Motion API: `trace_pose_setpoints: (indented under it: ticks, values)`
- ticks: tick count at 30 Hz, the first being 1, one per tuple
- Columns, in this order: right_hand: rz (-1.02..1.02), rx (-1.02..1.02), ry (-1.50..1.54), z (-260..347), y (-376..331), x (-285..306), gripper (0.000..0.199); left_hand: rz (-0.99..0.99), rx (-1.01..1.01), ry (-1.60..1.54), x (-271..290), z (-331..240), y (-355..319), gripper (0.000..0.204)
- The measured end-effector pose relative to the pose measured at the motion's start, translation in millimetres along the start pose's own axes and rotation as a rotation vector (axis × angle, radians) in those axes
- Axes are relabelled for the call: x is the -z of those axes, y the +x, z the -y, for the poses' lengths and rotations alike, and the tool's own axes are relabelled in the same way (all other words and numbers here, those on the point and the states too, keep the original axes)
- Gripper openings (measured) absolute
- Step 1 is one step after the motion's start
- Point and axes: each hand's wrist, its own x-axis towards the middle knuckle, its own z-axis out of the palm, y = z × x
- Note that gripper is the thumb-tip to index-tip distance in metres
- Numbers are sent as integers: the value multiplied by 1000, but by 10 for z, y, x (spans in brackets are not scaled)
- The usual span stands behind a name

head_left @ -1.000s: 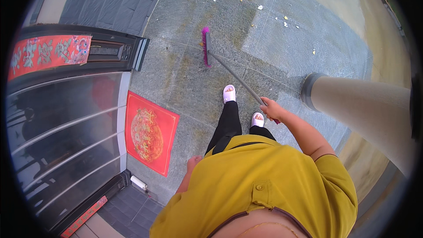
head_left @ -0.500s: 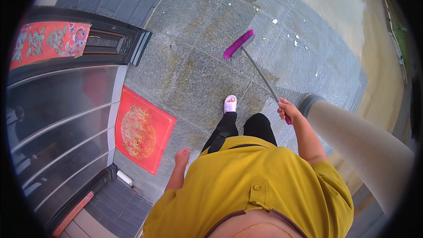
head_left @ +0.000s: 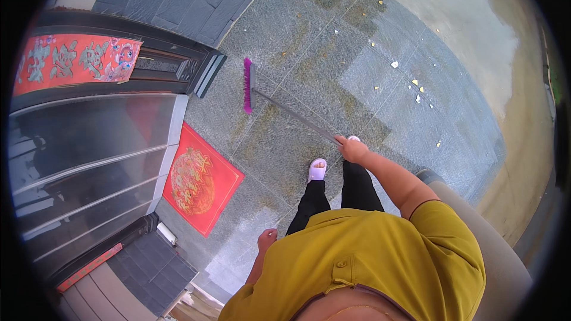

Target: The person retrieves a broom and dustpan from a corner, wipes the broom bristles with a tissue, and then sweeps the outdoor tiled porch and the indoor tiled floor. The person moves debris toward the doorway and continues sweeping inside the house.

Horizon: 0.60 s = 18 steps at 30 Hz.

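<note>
here right hand (head_left: 353,150) grips broom (head_left: 248,85).

Floor (head_left: 309,53): grey speckled stone slabs, joints running diagonally, darker damp-looking patches near the top. Further out it changes to a paler, smoother paved strip (head_left: 458,18).

On the floor:
- red square mat (head_left: 201,179) with a round gold pattern, lying flat just beside the glass door's threshold
- broom head (head_left: 248,85) with magenta bristles, resting on the slabs near the door-frame corner
- small pale scraps of litter (head_left: 416,86) scattered over the slabs at upper right, well apart from the broom head
- light purple slipper (head_left: 317,170) planted mid-slab, a second one partly hidden beside it
</note>
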Motion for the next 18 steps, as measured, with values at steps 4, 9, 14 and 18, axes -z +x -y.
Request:
trace_pose_setpoints:
  ticks: [4,9,14,18]
  values:
    - [241,-139,173,380,1094,21,40,66,-12,-12,-54,-1,-219,31]
    - [235,-194,372,-256,1585,-206,43,82,0,-4,-76,-64,-284,31]
    - [49,-342,594,-1326,1052,107,49,94,-62,-28,-150,-156,-140,31]
    - [-86,-381,800,-1581,260,338,51,58,-7,28,-156,-361,9,31]
